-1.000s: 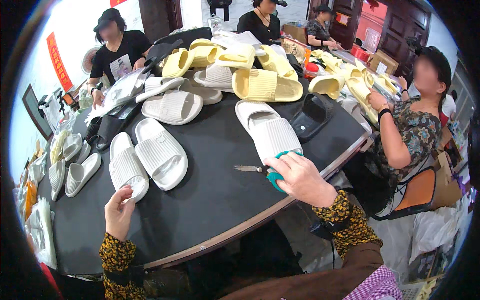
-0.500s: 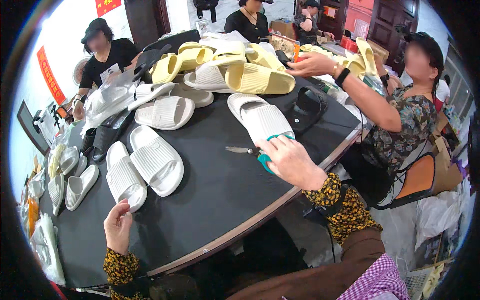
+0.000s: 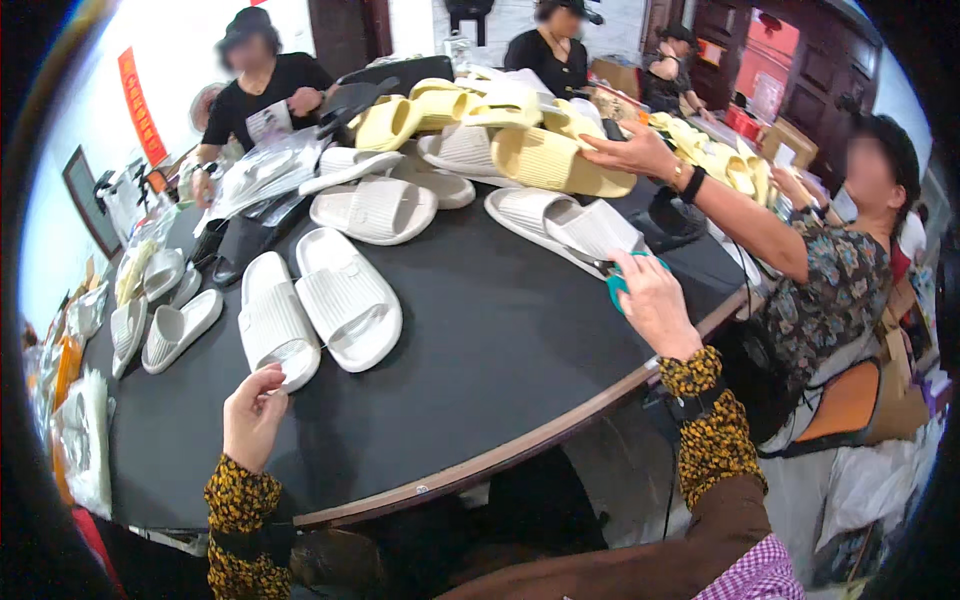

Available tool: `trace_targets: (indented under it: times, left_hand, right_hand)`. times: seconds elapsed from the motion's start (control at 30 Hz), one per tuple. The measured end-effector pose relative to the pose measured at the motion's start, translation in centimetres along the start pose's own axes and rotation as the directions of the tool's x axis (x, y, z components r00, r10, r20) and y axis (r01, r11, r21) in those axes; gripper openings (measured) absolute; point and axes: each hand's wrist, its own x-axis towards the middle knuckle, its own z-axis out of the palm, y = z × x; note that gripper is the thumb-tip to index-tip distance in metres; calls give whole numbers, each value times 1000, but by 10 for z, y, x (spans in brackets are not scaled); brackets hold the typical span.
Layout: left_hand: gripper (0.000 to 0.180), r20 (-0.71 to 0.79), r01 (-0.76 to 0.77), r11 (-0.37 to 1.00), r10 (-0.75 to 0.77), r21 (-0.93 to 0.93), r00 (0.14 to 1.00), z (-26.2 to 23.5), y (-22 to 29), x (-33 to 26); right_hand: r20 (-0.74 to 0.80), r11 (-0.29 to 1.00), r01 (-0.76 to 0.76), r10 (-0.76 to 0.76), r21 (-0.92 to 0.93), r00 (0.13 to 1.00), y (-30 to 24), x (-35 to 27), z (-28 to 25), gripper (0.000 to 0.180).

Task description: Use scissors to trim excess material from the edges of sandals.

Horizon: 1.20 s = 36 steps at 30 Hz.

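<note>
In my right hand (image 3: 655,305) is a pair of scissors with teal handles (image 3: 616,290), the fingers closed round them. Their blades are mostly hidden against the near end of a white ribbed slipper (image 3: 600,232), which overlaps another white slipper (image 3: 525,215). My left hand (image 3: 252,415) has its fingers curled together at the near end of a white slipper (image 3: 275,315); whatever they pinch is too small to make out. Beside that slipper lies a second white one (image 3: 350,305), both on the dark tabletop (image 3: 460,350).
Yellow slippers (image 3: 545,160) and more white ones (image 3: 375,210) are heaped at the back. Clear plastic bags (image 3: 265,170) lie far left. A co-worker's hand (image 3: 640,150) reaches over the heap from the right. The table's wooden edge (image 3: 520,450) curves in front of me.
My right hand has moved the scissors right and up to the near end of the right-hand slippers. The view has shifted left. My left hand stays at its slipper's end.
</note>
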Motion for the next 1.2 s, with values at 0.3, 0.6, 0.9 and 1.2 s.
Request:
trace_targets:
  times: [0.3,0.6,0.9,1.2]
  left_hand:
    - [20,-48,0,998,3,67,999,-8,1,-3]
    - [21,-84,-70,983,85,171,993,-7,11,-20]
    - [24,-211,0,995,21,99,977,-34,-15,-59]
    - [23,-233,74,991,-46,113,971,-42,-13,-65]
  right_hand:
    - [-35,958,-20,31,287,999,-42,9,-23,40]
    - [93,947,-9,-22,322,995,-37,30,23,31]
    - [67,974,-169,160,148,985,27,49,64,36]
    - [80,952,-50,27,300,996,-10,53,23,40]
